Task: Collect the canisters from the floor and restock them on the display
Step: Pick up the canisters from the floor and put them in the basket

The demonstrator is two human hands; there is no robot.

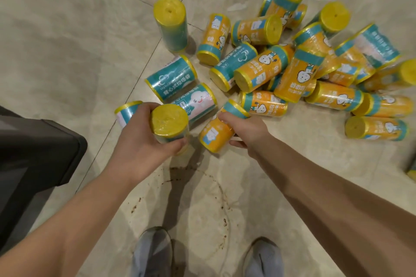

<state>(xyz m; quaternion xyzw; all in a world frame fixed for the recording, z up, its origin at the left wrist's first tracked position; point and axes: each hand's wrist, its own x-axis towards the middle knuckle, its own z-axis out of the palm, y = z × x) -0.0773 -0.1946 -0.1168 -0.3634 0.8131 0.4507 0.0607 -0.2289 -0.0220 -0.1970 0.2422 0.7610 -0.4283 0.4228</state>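
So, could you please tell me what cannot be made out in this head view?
Head view:
- Display: out of frame; dark fixture cut by left edge.
- Canister at right edge: mostly cut off.
- Pile: lower canisters buried, count unclear.
- Left hand covers the label of its canister.

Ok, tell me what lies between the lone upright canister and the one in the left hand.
In the head view, two lie there on their sides: a teal canister and a teal-and-pink canister.
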